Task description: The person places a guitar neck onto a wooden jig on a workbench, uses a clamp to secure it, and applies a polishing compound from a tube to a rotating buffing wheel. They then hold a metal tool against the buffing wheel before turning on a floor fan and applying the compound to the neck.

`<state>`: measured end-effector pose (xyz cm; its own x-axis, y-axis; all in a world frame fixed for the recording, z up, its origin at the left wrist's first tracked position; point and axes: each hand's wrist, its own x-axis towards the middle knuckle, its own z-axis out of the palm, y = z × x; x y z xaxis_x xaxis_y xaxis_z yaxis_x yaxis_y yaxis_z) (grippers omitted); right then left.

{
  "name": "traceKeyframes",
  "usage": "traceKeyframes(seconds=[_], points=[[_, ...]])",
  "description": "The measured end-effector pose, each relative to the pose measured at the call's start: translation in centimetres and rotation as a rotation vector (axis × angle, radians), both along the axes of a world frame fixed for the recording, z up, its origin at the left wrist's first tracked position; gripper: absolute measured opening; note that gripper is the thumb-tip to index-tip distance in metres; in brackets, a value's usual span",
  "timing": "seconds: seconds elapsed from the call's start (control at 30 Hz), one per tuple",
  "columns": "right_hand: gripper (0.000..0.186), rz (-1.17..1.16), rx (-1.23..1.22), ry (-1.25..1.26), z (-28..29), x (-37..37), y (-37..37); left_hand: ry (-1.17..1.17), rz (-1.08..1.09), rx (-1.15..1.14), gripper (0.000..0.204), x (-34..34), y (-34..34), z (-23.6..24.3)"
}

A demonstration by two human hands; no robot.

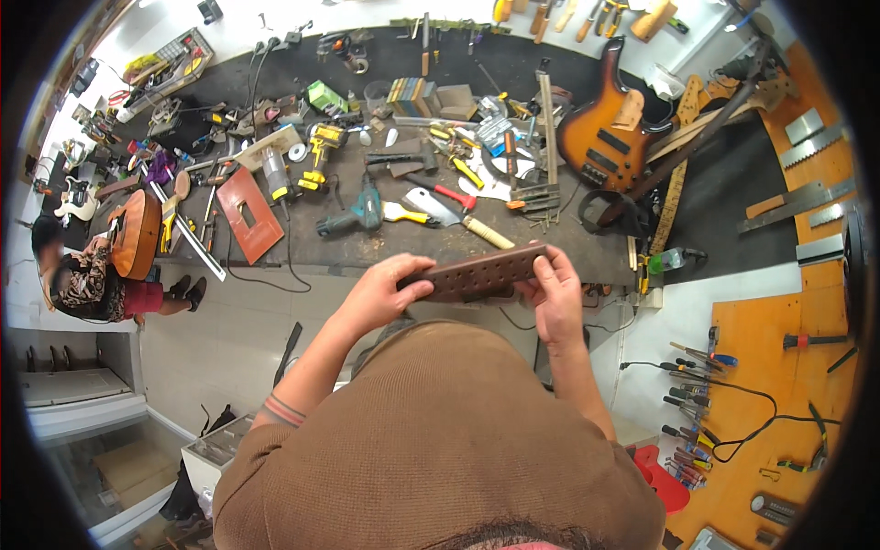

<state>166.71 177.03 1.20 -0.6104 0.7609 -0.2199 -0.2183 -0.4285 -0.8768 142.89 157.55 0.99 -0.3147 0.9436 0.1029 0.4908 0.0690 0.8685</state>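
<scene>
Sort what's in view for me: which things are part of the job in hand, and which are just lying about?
In hand:
left hand
right hand
dark wooden strip with rows of holes, held at both ends

Lying about:
bass guitar body
teal drill
handsaw
red board
workbench

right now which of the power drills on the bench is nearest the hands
The teal drill, lying on its side near the bench's front edge, just beyond the left hand. The yellow drill lies farther back. Both hands, left and right hand, hold the brown drilled wooden strip.
</scene>
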Motion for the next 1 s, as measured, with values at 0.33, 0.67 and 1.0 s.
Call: traceKeyframes(seconds=[0.33, 0.67, 1.0], points=[[0.037, 0.249, 0.570, -0.195, 5.8, -6.9, -0.7, 0.562, 0.091, 0.569, 0.046, -11.0, -0.5, 4.5], [0.052, 0.496, 0.666, -0.328, 8.0, -14.2, -3.0, 0.784, 0.173, 0.700, 0.036, -16.8, -5.6, 4.3], [0.043, 0.959, 0.686, -0.211, 7.3, -20.7, -2.7, 0.846, 0.302, 0.420, 0.040, -15.9, -11.5, 5.1]])
